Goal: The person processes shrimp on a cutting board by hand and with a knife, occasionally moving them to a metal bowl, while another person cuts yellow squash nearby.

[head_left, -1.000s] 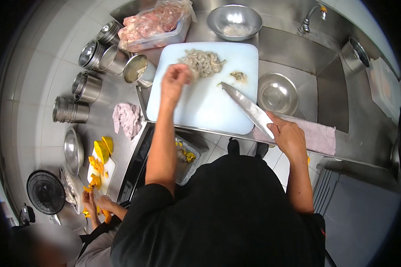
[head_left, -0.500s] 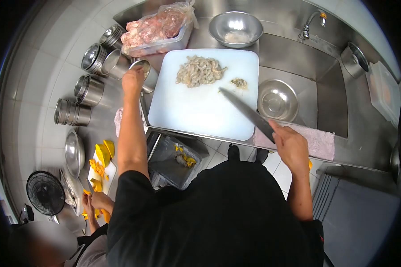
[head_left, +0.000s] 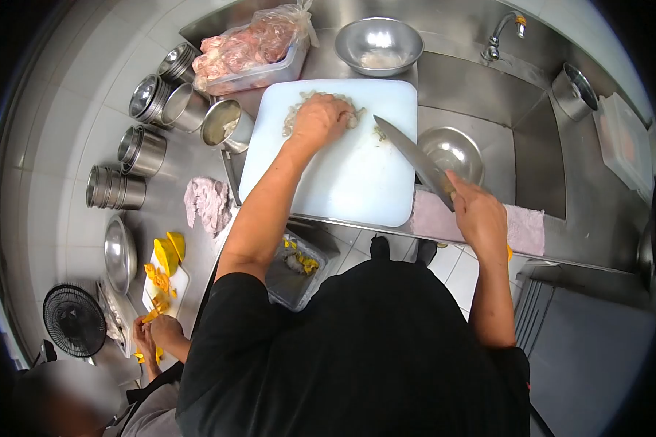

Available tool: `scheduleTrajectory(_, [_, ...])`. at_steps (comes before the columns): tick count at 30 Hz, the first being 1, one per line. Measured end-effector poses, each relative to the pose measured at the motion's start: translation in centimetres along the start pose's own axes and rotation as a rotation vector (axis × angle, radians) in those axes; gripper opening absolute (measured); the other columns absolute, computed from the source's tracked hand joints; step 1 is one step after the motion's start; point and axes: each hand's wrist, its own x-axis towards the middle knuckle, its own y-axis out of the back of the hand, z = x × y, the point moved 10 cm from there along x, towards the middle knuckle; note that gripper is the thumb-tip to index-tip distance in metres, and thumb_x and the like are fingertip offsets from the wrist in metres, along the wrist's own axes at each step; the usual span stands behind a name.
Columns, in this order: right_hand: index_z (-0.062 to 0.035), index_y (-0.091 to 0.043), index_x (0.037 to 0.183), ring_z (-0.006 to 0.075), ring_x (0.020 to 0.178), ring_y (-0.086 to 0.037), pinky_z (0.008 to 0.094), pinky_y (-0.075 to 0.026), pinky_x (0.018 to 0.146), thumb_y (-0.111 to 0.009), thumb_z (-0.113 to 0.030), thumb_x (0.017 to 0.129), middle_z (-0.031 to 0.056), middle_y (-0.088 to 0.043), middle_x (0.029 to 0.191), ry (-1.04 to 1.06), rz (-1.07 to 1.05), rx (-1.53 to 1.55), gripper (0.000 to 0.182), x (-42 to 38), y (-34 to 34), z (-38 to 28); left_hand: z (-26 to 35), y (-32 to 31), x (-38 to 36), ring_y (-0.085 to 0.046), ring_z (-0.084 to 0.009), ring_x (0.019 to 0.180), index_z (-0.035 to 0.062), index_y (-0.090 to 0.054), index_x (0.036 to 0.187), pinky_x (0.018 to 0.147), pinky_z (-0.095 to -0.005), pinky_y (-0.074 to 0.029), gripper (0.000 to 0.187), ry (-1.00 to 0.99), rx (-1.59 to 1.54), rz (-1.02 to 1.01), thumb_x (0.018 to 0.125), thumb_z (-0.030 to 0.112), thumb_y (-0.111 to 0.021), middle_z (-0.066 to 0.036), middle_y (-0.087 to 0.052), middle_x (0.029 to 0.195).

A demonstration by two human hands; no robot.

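We stand over a white board (head_left: 342,175) on a steel counter, working through a pile of peeled shrimp (head_left: 357,115). Our left hand (head_left: 319,120) lies on the pile at the far side of the board, fingers curled down over the shrimp as if gathering or picking one; most of the pile is hidden under it. Our right hand (head_left: 479,215) is closed around the handle of a long knife (head_left: 413,160), whose blade slants up over the board's right edge, its tip near a small scrap (head_left: 377,132) just right of the pile.

We judge this to be the picking-up step: one shrimp has to be drawn clear of the pile toward the bare middle of the board before the blade comes down. That calls for keeping the tip away from the left fingers, which are near it.

Around the board: a steel bowl (head_left: 379,42) just beyond it, a tray of raw meat (head_left: 251,47) in plastic beyond its left corner, a small pot (head_left: 224,124) touching its left edge, and several steel tins (head_left: 142,146) further left. Another bowl (head_left: 453,151) sits in the sink just right of the board, under the blade. A pink towel (head_left: 521,227) lies under our right hand. A pink cloth (head_left: 208,202) lies left of the board. Far left of the board, another person's hands (head_left: 157,335) work at orange pieces (head_left: 164,255) on a small board.
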Motion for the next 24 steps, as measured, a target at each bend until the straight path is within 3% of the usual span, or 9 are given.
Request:
scheduleTrajectory(3, [-0.0164, -0.068, 0.135, 0.04, 0.093, -0.069, 0.0476, -0.053, 0.085, -0.059, -0.014, 0.094, 0.0192, -0.074, 0.103, -0.081, -0.034, 0.153, 0.042, -1.4, -0.4, 1.5, -3.2, 0.0, -1.1, -0.07, -0.027, 0.091, 0.0127, -0.077, 0.111, 0.091, -0.0374, -0.053, 0.026, 0.337, -0.291, -0.054, 0.09, 0.025, -0.07, -0.009, -0.074, 0.1])
scheduleTrajectory(6, [-0.0158, -0.068, 0.135, 0.0407, 0.096, -0.069, 0.0468, -0.053, 0.088, -0.059, -0.016, 0.094, 0.0202, -0.074, 0.105, -0.131, -0.12, 0.216, 0.042, -2.7, -2.0, 2.9, -4.5, 0.2, -2.2, -0.067, -0.0188, 0.078, 0.0071, -0.074, 0.107, 0.077, -0.0329, -0.052, 0.025, 0.49, -0.539, -0.083, 0.091, 0.026, -0.07, -0.004, -0.072, 0.088])
scheduleTrajectory(9, [-0.0154, -0.069, 0.135, 0.0408, 0.099, -0.069, 0.0462, -0.053, 0.09, -0.06, -0.017, 0.094, 0.0209, -0.074, 0.109, -0.158, -0.193, 0.225, 0.042, -2.8, -2.9, 3.1, -6.3, -2.6, -3.4, -0.069, -0.0185, 0.087, 0.002, -0.072, 0.102, 0.079, -0.0328, -0.053, 0.03, 0.631, -0.89, -0.066, 0.087, 0.028, -0.07, -0.01, -0.075, 0.095])
scheduleTrajectory(12, [-0.0152, -0.068, 0.135, 0.0409, 0.102, -0.069, 0.0456, -0.053, 0.092, -0.061, -0.019, 0.094, 0.0212, -0.073, 0.113, -0.177, -0.205, 0.239, 0.042, -2.9, -3.0, 3.2, -7.5, -1.2, -4.3, -0.066, -0.015, 0.081, 0.0017, -0.07, 0.099, 0.074, -0.0309, -0.052, 0.025, 0.685, -0.768, 0.075, 0.087, 0.024, -0.07, -0.007, -0.071, 0.089])
scheduleTrajectory(15, [-0.0156, -0.068, 0.136, 0.0412, 0.103, -0.069, 0.0454, -0.052, 0.092, -0.062, -0.022, 0.095, 0.0211, -0.073, 0.113, -0.158, -0.194, 0.283, 0.042, -2.9, -3.2, 3.3, -5.9, 1.0, -5.5, -0.062, -0.0094, 0.073, 0.008, -0.066, 0.101, 0.064, -0.0245, -0.046, 0.017, 0.635, -0.729, 0.14, 0.092, 0.022, -0.07, 0.0, -0.067, 0.088])
scheduleTrajectory(18, [-0.0126, -0.067, 0.137, 0.0395, 0.11, -0.068, 0.0412, -0.051, 0.096, -0.064, -0.021, 0.096, 0.0196, -0.072, 0.122, -0.214, -0.288, 0.255, 0.042, -2.7, -3.1, 2.8, -3.1, -0.9, -7.0, -0.065, -0.012, 0.069, 0.0068, -0.064, 0.108, 0.06, -0.0266, -0.047, 0.023, 0.654, -1.075, 0.141, 0.093, 0.022, -0.07, 0.0, -0.068, 0.089])
scheduleTrajectory(22, [-0.0106, -0.066, 0.138, 0.0385, 0.113, -0.068, 0.039, -0.051, 0.098, -0.064, -0.021, 0.096, 0.0185, -0.071, 0.125, -0.259, -0.333, 0.233, 0.043, -2.8, -3.0, 2.6, -0.6, -1.4, -9.4, -0.071, -0.0164, 0.067, 0.0033, -0.063, 0.112, 0.063, -0.031, -0.054, 0.028, 0.698, -0.597, -0.177, 0.094, 0.023, -0.069, -0.014, -0.077, 0.094])
scheduleTrajectory(23, [-0.0108, -0.066, 0.137, 0.0385, 0.112, -0.069, 0.0391, -0.051, 0.098, -0.064, -0.021, 0.096, 0.0185, -0.071, 0.125, -0.254, -0.327, 0.233, 0.043, -2.8, -3.0, 2.7, -0.4, -1.5, -10.0, -0.074, -0.0189, 0.075, 0.0029, -0.067, 0.112, 0.074, -0.0334, -0.056, 0.027, 0.744, -0.562, -0.27, 0.094, 0.024, -0.068, -0.017, -0.078, 0.096])
scheduleTrajectory(24, [-0.011, -0.067, 0.137, 0.0385, 0.112, -0.069, 0.0391, -0.051, 0.097, -0.064, -0.022, 0.096, 0.0185, -0.072, 0.124, -0.249, -0.322, 0.232, 0.043, -3.0, -3.0, 2.9, -0.4, -0.9, -9.5, -0.074, -0.02, 0.078, 0.0036, -0.069, 0.112, 0.076, -0.034, -0.056, 0.027, 0.636, -0.507, -0.204, 0.094, 0.024, -0.068, -0.015, -0.078, 0.096])
